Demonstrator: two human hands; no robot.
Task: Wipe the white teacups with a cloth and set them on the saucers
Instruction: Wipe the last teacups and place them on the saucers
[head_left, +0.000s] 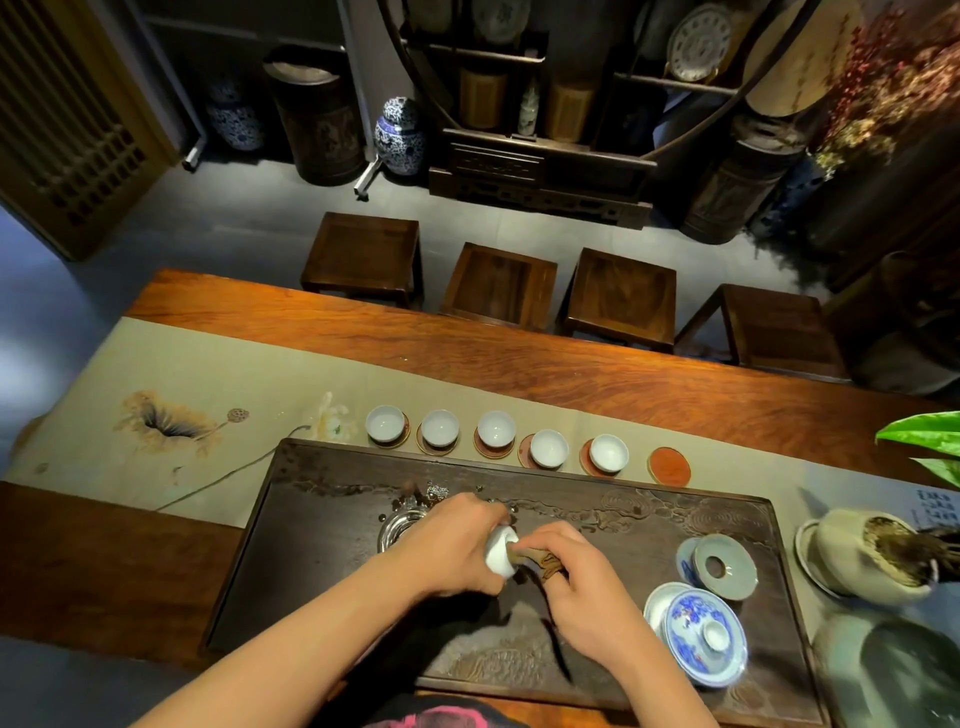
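- The long wooden desk (519, 358) runs across your view, with a pale painted runner (218, 374) laid along it and four dark stools (498, 286) lined up at its far side.
- A dark carved tea tray (597, 519) sits on the desk right in front of you, and both your hands work above its middle.
- Along the tray's far edge you have a row of six saucers (669, 466) on the runner; five carry a white cup each (496, 428), and the rightmost one, reddish, is bare.
- Your left hand (452, 540) curls round the teacup (501, 551), holding it tipped on its side above the tray with its mouth turned towards your right hand.
- Your right hand (566, 571) sits just beside the cup, fingers bunched round a brown cloth (540, 561) whose end is pushed into the cup's mouth.
- On the tray's right part stand a blue-and-white lidded bowl (701, 634) and, behind it, a pale round strainer (722, 566) resting over a cup.
- Off the tray to your right, a beige pot (857, 556) sits in a dish, and green leaves (924, 441) poke in from the edge.
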